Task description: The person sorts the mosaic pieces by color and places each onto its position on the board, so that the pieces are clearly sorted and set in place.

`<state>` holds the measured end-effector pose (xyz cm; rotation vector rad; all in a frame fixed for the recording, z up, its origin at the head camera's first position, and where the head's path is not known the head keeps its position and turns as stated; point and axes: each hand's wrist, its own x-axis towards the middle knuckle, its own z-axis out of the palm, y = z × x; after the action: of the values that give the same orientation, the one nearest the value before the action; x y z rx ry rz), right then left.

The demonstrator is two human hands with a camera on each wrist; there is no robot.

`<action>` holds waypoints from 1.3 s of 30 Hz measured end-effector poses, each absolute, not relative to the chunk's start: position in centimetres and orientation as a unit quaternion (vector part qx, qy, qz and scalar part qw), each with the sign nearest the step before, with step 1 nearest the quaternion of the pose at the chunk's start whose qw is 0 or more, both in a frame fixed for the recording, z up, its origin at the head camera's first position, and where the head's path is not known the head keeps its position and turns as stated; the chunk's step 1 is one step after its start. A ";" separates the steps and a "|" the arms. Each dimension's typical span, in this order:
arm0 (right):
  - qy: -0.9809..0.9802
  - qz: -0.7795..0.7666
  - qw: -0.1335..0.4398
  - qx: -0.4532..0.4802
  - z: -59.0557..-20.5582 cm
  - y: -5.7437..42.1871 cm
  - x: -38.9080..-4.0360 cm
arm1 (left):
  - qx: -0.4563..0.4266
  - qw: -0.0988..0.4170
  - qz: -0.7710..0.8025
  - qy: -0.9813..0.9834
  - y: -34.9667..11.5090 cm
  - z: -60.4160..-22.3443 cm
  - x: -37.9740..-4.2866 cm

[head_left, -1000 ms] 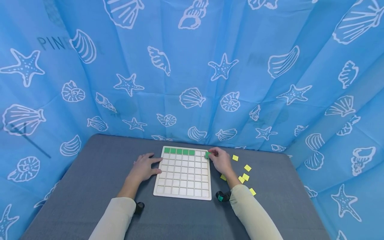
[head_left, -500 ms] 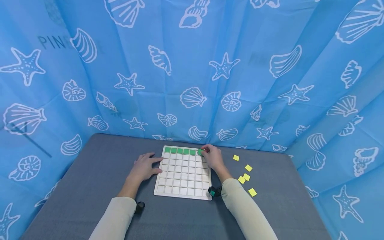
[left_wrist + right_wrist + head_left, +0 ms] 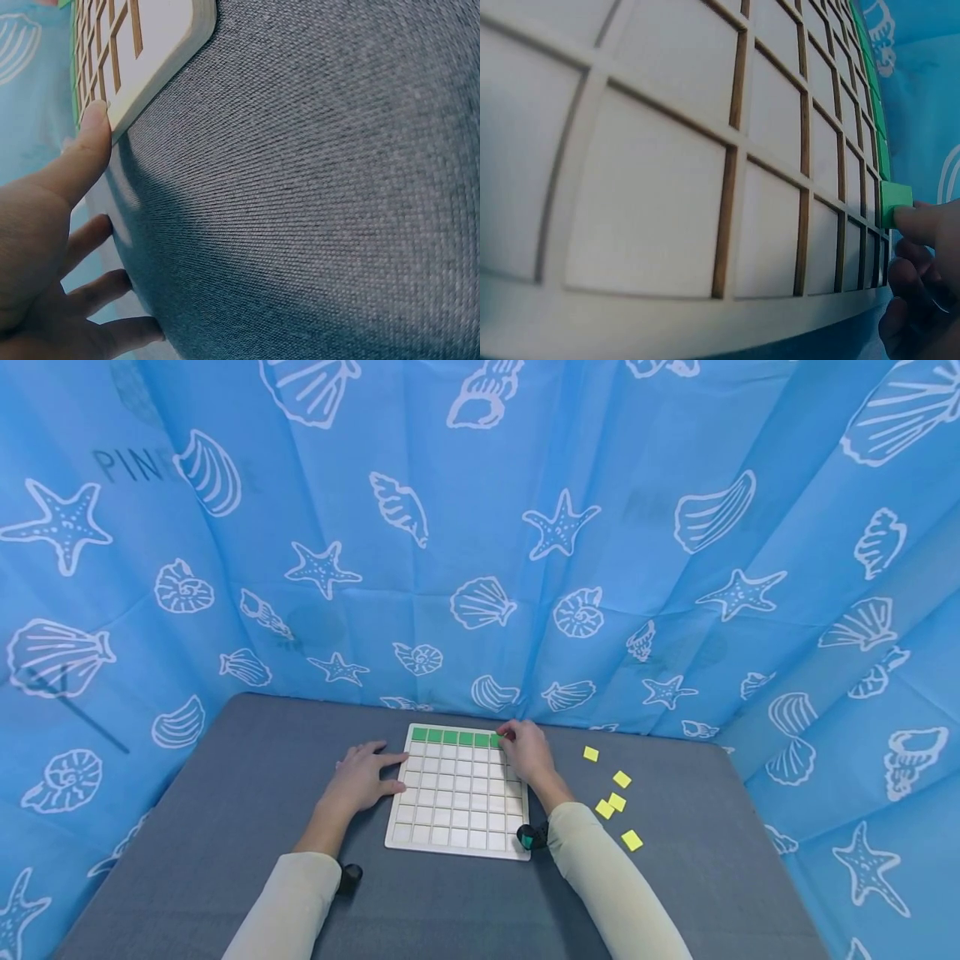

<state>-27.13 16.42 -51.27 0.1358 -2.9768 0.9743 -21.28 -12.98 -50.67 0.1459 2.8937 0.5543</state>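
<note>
A white grid board (image 3: 448,837) with raised wooden dividers lies on the grey table. Several green square tiles (image 3: 450,737) fill its far row from the left corner. At the right end of that row, my right hand (image 3: 527,752) pinches another green square tile (image 3: 896,202). In the right wrist view this tile sits tilted at its cell, with the thumb against its face. My left hand (image 3: 360,779) rests at the board's left edge, its thumb touching the rim and the other fingers spread, as the left wrist view (image 3: 90,146) confirms.
Several yellow square tiles (image 3: 617,802) lie scattered on the grey table (image 3: 300,727) to the right of the board. A blue curtain (image 3: 420,635) with white shell prints hangs behind the table's far edge and along both sides.
My right hand has carried the green tile leftward from the board's right edge to the spot beside the green row, then brought it closer to that row. The left hand stays in place.
</note>
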 end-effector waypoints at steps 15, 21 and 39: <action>-0.972 0.215 -0.003 0.091 -51.4 16.7 -26.2 | 0.049 0.092 0.193 0.976 -12.9 -50.9 -21.2; -0.980 0.160 0.032 0.118 -51.4 16.8 -25.4 | 0.049 0.092 0.192 0.976 -12.8 -50.9 -21.2; -0.981 0.130 0.026 0.140 -50.7 17.2 -22.6 | 0.057 0.091 0.194 0.975 -13.0 -50.8 -21.2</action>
<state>-22.59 17.19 -50.71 0.4313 -3.0332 0.4032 -21.25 -13.02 -50.81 0.1700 2.8982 0.5768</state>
